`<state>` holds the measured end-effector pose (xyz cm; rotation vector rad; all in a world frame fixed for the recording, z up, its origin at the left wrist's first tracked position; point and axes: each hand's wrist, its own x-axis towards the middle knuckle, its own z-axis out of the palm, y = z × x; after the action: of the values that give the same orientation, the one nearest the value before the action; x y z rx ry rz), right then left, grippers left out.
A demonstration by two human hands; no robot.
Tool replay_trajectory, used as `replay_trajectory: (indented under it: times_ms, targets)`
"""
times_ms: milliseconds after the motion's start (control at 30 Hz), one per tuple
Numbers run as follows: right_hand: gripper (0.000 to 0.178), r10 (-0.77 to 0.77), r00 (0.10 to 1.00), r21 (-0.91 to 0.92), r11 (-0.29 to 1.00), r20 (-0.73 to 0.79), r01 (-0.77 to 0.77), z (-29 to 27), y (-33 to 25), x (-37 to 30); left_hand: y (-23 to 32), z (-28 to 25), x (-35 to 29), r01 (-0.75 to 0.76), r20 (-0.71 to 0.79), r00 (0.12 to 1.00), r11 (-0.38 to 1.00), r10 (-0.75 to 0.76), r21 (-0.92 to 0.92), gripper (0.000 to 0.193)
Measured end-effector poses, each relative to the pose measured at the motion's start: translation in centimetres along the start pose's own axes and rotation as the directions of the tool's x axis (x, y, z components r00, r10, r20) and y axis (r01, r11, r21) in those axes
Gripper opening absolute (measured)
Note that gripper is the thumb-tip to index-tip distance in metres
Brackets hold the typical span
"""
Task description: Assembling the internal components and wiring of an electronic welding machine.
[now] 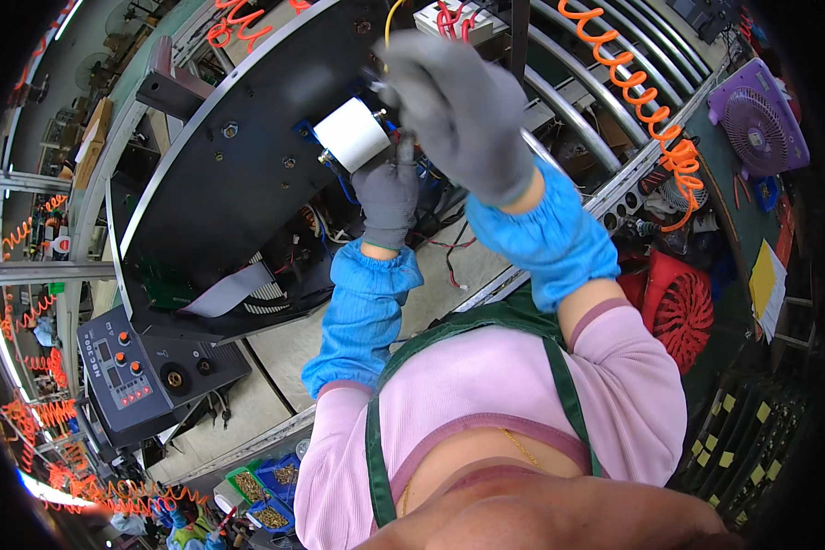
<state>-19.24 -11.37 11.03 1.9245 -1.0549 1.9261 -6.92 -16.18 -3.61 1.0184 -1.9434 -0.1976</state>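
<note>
A white cylinder point(350, 135) with metal terminals at its ends sits against a large black panel point(238, 174) with a curved edge. My left hand point(387, 200), in a grey glove, closes around the cylinder's lower right side, with one finger pointing up beside its end. Some of its fingers are hidden behind the cylinder. Just above and to the right, my gloved right hand point(463, 115) is smeared by motion. Its curled fingertips reach toward the cylinder's upper end; whether they hold anything is unclear. A yellow wire point(390, 23) rises beside that hand, and blue wires run near the cylinder.
Below the panel lie loose wires point(451, 266) and a grey ribbon cable point(229, 289). A dark control box point(147, 371) with orange knobs stands at lower left. Metal rollers point(573, 115) and an orange coiled hose point(646, 96) are at upper right. Blue bins point(270, 515) hold small parts.
</note>
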Motion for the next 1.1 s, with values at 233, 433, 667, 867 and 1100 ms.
replay_trajectory:
  times_ms: [233,433,667,867,1100]
  targets:
    - [0.020,0.032,0.998,0.164,0.986,0.055,-0.041,-0.9,2.1,-8.6,2.1,-0.9,0.7,0.022,-0.083,0.996,0.998,-0.027,-0.062,0.024]
    - [0.040,-0.047,0.996,0.107,0.993,0.074,0.039,0.0,2.4,-9.9,-0.3,-0.3,0.2,0.023,-0.004,1.000,0.995,-0.023,-0.099,0.022]
    - [0.036,-0.049,0.996,0.104,0.994,0.068,0.042,0.0,2.3,-11.0,0.8,-0.2,0.9,-0.002,-0.128,0.992,0.990,-0.016,-0.144,0.022]
    - [0.035,0.016,0.994,0.174,0.984,0.104,-0.034,0.6,2.7,-11.7,1.2,-0.5,1.1,0.012,-0.123,0.992,0.990,-0.029,-0.141,0.023]
    - [0.028,-0.092,0.982,-0.001,0.996,0.166,0.093,0.4,3.4,-7.8,-0.1,0.3,0.6,-0.039,-0.097,0.995,0.991,0.026,-0.132,0.020]
